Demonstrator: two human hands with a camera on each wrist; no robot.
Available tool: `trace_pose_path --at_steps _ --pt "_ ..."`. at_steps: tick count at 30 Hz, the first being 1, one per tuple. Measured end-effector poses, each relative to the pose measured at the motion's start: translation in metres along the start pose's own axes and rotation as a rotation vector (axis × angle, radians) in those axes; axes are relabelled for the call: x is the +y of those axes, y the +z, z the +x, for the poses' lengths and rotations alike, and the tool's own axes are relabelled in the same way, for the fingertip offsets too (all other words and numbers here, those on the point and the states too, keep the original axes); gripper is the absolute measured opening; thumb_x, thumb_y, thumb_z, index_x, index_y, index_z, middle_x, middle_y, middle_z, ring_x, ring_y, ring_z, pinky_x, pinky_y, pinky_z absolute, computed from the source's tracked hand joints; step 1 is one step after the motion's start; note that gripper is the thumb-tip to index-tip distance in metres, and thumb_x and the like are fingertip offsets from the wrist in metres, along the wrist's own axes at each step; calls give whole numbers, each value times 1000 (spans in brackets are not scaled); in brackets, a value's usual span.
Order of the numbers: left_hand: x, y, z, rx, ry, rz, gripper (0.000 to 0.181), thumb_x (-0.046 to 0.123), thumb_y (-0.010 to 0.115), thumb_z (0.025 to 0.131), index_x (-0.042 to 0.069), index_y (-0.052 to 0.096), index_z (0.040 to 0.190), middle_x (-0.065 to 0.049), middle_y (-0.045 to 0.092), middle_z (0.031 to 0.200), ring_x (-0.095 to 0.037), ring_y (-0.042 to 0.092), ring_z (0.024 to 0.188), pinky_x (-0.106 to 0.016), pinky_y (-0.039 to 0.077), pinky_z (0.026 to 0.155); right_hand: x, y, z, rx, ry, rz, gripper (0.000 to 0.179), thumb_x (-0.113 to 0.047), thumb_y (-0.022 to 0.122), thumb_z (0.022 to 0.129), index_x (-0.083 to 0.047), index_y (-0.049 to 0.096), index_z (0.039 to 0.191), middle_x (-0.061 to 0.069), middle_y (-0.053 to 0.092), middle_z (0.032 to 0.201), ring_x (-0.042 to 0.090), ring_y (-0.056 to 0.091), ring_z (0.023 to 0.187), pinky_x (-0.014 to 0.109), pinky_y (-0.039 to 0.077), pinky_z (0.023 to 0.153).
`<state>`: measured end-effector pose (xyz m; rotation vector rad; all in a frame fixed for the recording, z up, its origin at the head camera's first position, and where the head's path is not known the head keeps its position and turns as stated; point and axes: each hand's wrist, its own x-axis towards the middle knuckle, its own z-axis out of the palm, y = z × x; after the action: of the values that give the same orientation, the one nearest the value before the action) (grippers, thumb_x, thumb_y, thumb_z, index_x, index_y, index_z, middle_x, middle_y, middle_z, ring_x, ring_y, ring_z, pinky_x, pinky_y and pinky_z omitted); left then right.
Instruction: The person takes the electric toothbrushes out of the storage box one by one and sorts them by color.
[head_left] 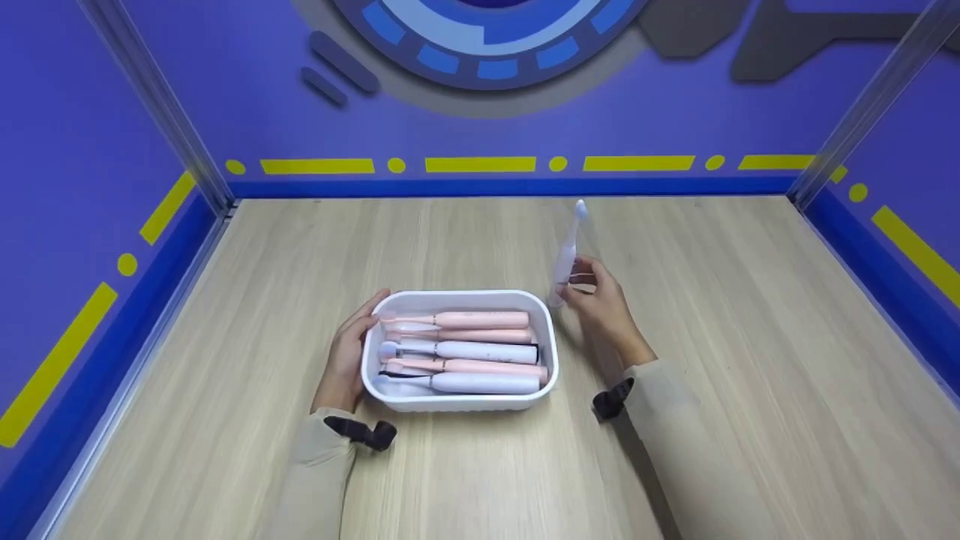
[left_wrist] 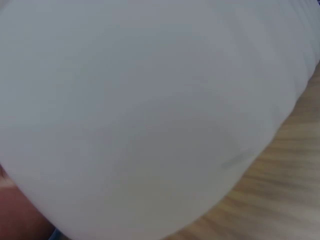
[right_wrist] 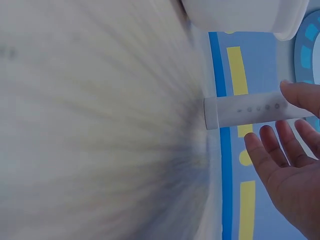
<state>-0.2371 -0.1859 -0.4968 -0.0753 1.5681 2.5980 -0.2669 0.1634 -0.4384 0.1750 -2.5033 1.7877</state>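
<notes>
A white plastic bin (head_left: 553, 352) sits on the table, holding several pink electric toothbrushes (head_left: 484, 320) and white electric toothbrushes (head_left: 487, 383) laid lengthwise. My left hand (head_left: 347, 360) grips the bin's left side, thumb at the rim and fingers along the outer wall. The bin's wall fills most of the left wrist view. Right of the bin, my right hand (head_left: 606, 307) pinches a white electric toothbrush (head_left: 566, 262) between thumb and fingers. This toothbrush stands nearly upright, brush head on top. In the right wrist view its base, below a row of small marks, is at the tabletop.
The wooden table (head_left: 750, 337) is bounded by a blue-purple back wall (head_left: 480, 135) and side walls with yellow stripes. Metal posts (head_left: 870, 97) stand at the back corners. Black wrist cameras (head_left: 611, 400) sit on both cuffs.
</notes>
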Motion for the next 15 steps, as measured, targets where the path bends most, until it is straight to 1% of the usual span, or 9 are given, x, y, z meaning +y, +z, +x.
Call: trace_pose_path --at_steps 5,9,11,15 --pt "0 1 0 9 1 4 52 3 28 96 1 33 148 -6 26 159 -18 18 148 -33 12 123 -6 -3 -4 5 -5 -4 56 3 61 88 9 39 139 29 50 130 41 48 122 47 43 106" --pt "0 0 1 17 -5 12 52 3 28 96 2 34 148 -5 26 159 -17 19 148 -32 12 122 -6 -5 -5 16 -16 -25 57 3 61 88 8 39 140 29 50 129 41 49 121 48 43 106" --pt "0 0 0 21 -10 18 51 4 28 97 3 35 148 -4 26 159 -16 19 148 -31 13 122 -4 -6 -5 23 -28 -25 56 2 62 88 8 40 139 28 50 128 40 49 120 49 44 105" --pt "0 0 0 34 -23 25 51 5 30 97 4 36 148 -2 27 159 -14 19 147 -29 13 122 9 -10 1 52 -59 -6 56 -1 65 87 6 42 138 27 52 125 38 52 117 49 45 104"
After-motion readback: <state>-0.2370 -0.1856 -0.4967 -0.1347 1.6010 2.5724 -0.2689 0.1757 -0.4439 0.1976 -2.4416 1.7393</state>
